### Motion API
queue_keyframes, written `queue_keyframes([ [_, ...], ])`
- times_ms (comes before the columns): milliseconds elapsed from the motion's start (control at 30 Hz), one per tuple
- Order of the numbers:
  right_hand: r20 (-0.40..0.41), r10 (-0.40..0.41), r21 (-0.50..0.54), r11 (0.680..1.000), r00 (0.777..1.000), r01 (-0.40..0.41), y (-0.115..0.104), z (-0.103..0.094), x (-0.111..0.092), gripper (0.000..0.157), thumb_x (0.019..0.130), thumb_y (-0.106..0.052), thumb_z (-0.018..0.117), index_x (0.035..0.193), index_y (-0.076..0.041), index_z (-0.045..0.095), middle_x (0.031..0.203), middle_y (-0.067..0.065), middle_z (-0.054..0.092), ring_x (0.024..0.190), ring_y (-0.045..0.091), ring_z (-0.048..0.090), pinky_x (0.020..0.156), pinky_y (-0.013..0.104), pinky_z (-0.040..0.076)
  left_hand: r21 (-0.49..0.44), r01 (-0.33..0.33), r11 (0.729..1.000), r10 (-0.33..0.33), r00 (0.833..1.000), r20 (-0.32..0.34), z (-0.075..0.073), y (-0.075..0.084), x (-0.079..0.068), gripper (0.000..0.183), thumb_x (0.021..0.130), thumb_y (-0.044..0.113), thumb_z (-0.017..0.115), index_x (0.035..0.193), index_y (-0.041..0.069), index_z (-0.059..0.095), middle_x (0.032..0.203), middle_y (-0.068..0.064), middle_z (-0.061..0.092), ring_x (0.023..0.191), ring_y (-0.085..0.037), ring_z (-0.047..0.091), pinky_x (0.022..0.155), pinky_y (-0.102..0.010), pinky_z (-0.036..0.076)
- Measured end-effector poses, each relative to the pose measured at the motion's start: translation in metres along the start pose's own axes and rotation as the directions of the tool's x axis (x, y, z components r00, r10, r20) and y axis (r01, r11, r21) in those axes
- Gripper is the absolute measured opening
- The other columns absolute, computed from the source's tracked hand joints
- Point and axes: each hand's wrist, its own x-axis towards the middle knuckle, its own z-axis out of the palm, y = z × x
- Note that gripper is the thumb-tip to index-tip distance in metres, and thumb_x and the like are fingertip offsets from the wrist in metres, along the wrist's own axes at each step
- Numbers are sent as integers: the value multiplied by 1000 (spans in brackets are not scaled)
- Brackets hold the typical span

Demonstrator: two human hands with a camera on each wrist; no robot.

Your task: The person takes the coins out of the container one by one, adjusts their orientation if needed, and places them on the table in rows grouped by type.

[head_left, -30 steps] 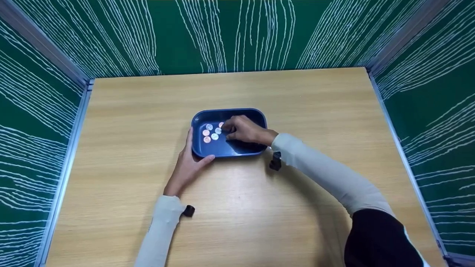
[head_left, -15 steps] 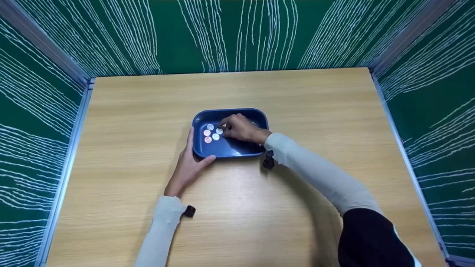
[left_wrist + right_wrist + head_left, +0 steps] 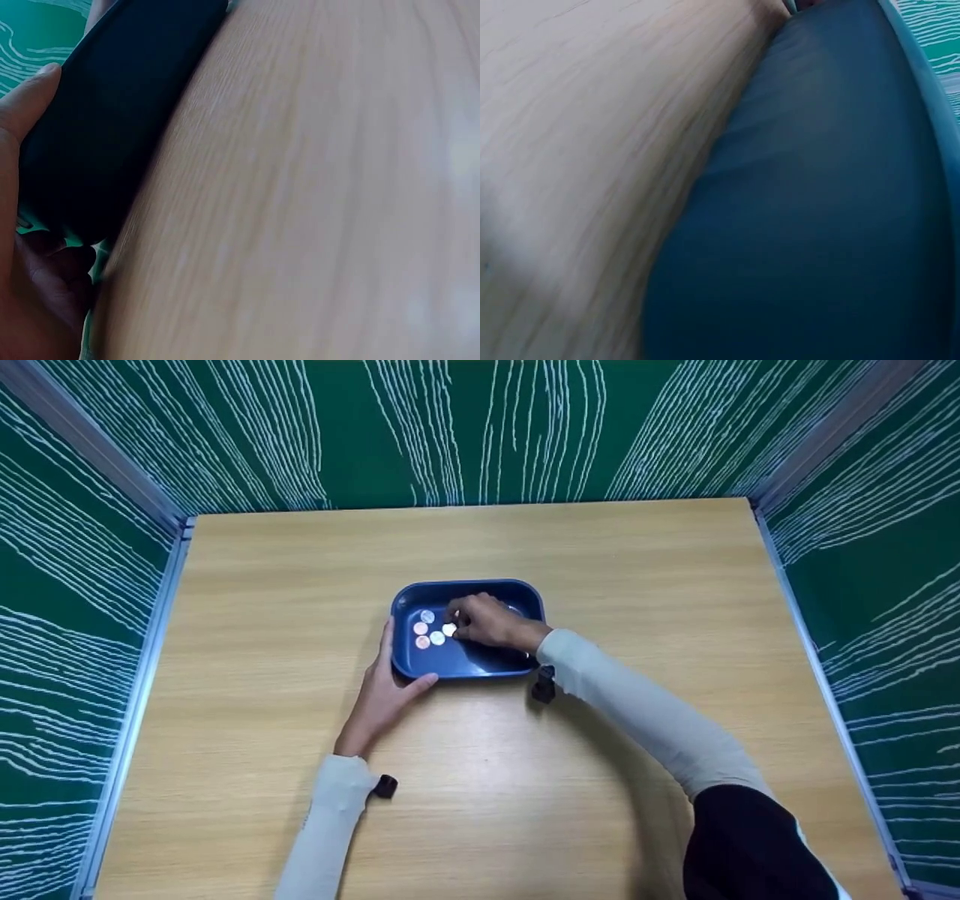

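A dark blue rectangular tray [image 3: 487,670] with rounded corners stands on the wooden table. My left hand [image 3: 381,697] holds its near left corner, fingers along the left wall and thumb at the front rim. The left wrist view shows that thumb [image 3: 39,94] against the tray's outer wall [image 3: 112,127]. My right hand [image 3: 491,620] reaches inside over the right half, fingers bent down, thumb and fingertips at the edge of a bright silver coin [image 3: 449,630]. Several silver and copper coins, among them a copper coin [image 3: 422,642], lie to its left. The palm hides part of the tray floor.
The light wooden table [image 3: 480,780] reaches all round the tray. Green panels with white wavy lines [image 3: 465,435] stand at the back and both sides, with metal rails along the table's side edges. In the right wrist view the tray's outer wall [image 3: 802,187] fills the right half.
My right hand has shifted slightly left within the tray. The silver coin at its fingertips has moved a little and looks brighter; the copper coin behind it is now hidden. My left hand stays put.
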Motion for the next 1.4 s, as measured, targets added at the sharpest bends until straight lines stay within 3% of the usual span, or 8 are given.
queue_keyframes([
  [167,-8,-18,1,1000,1000,18,1,2,-4,20,100,-8,81,118,-2,78,101,12,77,93,24,70,85,42,58,5,0,1000,0,1000,2,0,0,1,121,95,39,90,179,33,4,183,-9,22,164,-33,32,133,-53,26],
  [400,-54,-102,-47,994,993,100,3,9,-10,16,94,-7,83,108,-4,76,99,12,76,93,27,72,85,46,58,14,-17,1000,17,1000,3,-1,0,1,121,94,40,90,180,25,5,182,-12,24,162,-33,35,132,-54,27],
  [667,-47,-150,-147,979,988,142,-14,11,-26,14,102,-4,72,116,-3,70,94,9,74,84,26,70,75,45,60,-1,-6,1000,6,1000,0,-1,0,2,119,95,37,89,179,33,4,183,-9,22,162,-32,34,132,-54,27],
  [1067,-50,-98,55,993,994,100,-17,6,-46,26,96,7,72,122,2,73,114,16,81,109,30,78,95,44,63,12,-7,1000,7,1000,1,0,2,1,119,96,37,89,179,31,5,183,-10,21,163,-34,33,132,-54,26],
  [1400,-113,-128,105,985,985,140,-30,-2,-69,19,95,3,75,113,-2,73,98,10,81,89,21,77,77,38,63,-5,-29,1000,29,1000,4,-1,0,2,122,93,44,90,180,27,6,182,-12,24,160,-34,38,131,-54,29],
])
